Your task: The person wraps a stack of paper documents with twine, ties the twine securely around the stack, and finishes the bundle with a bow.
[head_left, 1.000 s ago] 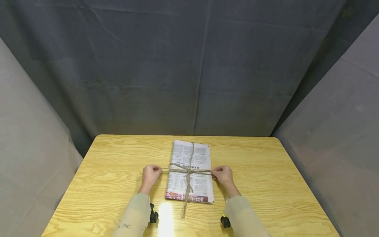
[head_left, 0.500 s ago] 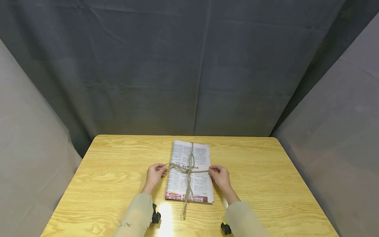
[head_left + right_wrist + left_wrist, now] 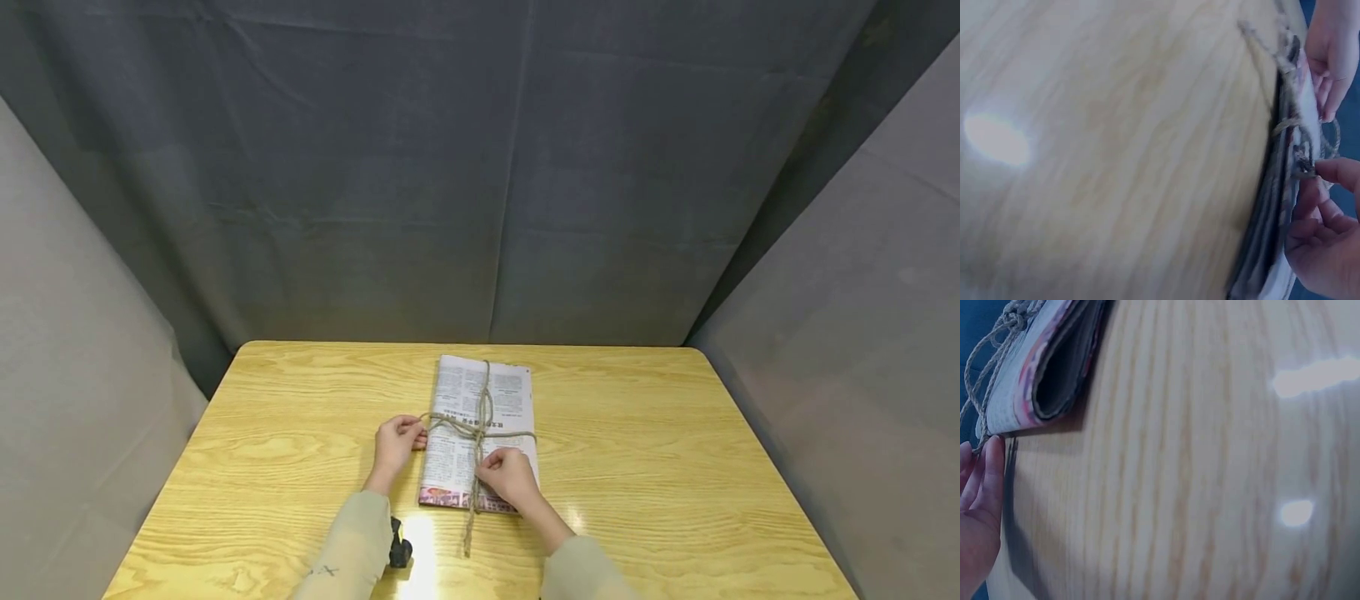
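A folded stack of newspaper (image 3: 510,387) lies on the table, crossed lengthwise and sideways by brown twine (image 3: 513,434). The strands meet in a knot (image 3: 480,433) near the middle, and loose tails hang past the near edge. At the stack's left edge my left hand (image 3: 395,442) pinches a loop of the twine between thumb and fingers. My right hand (image 3: 510,477) is over the lower half of the paper, its thumb and forefinger pinching twine just below the knot. In the right wrist view those fingertips (image 3: 1325,167) sit right against the strands.
The wooden table (image 3: 660,458) extends to both sides of the stack. Dark cloth (image 3: 375,208) hangs behind it, with pale cloth panels (image 3: 847,292) at the sides. A small black device (image 3: 401,546) shows beside the left sleeve.
My right hand has left the stack's right edge, letting go of the sideways strand, and moved to the centre twine. My left hand shifted right to the paper's edge. A loop now stands above the knot.
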Demonstrator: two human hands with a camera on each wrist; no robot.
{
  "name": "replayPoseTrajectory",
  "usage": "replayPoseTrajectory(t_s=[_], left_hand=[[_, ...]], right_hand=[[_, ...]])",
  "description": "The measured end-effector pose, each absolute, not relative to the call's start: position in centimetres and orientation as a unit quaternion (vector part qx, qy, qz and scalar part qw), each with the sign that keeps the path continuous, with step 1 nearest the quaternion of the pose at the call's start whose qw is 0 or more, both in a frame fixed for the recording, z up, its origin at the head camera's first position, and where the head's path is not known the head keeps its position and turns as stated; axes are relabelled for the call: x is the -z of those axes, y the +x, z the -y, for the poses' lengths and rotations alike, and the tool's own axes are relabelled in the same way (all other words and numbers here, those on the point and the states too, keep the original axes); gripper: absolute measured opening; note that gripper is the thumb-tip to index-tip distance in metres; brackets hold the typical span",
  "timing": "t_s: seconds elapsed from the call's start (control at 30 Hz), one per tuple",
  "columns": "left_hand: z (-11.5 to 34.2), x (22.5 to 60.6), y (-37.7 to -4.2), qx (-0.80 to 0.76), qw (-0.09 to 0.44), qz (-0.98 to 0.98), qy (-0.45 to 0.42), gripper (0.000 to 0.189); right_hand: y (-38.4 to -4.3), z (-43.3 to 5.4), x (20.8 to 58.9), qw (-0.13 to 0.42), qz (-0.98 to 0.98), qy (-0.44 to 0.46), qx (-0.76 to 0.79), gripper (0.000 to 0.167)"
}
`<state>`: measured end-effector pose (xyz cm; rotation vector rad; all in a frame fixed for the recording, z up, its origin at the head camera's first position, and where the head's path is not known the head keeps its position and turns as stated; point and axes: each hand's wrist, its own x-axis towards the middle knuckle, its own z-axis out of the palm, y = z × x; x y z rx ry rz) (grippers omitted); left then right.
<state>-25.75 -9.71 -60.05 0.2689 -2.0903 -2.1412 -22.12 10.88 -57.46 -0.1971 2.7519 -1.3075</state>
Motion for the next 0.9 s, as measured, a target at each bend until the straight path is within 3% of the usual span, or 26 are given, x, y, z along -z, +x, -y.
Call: replayPoseTrajectory(t_s=[0.3,0.6,0.9], left_hand=[[9.8,60.2,-25.8,0.71,0.067,0.694,0.093,0.018],[9.5,60.3,-25.7,0.715,0.068,0.69,0.095,0.016],[10.0,61.0,-25.5,0.709,0.07,0.699,0.069,0.019]], right_hand=[[-22.1,-9.1,57.1,0.06,-0.877,-0.012,0.476,0.016],[-21.8,-8.4,57.9,0.007,-0.895,-0.033,0.446,0.017],[-21.5,-10.4,56.8,0.045,-0.845,-0.051,0.53,0.012]])
